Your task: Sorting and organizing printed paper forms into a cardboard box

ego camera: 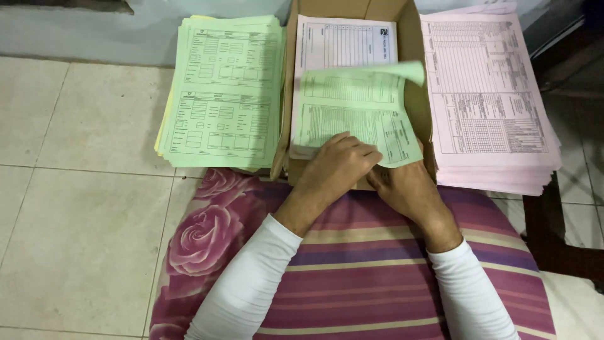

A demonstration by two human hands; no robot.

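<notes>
My left hand [336, 167] presses down with fingers [358, 151] curled together on the near edge of a green printed form [352, 113], while my right hand [406, 186] sits just beside it, its fingers tucked under the sheet's near right corner, so I cannot tell whether they are pinched or apart. The form lies on top of the paper inside an open cardboard box [415, 38] on the floor [82, 220], its far right corner lifted and curling in the air. A pink form [343, 41] shows beneath it at the box's far end. A stack of green forms [220, 94] rests on the floor touching the box's left wall; a thicker stack of pink forms [487, 94] sits against its right wall. A striped, rose-patterned cloth [377, 277] covers my lap at the box's near side. The risk I see: the curled sheet looks light and loosely held, so it could crease or slip askew, and the fingers underneath could drag up more than one sheet.
</notes>
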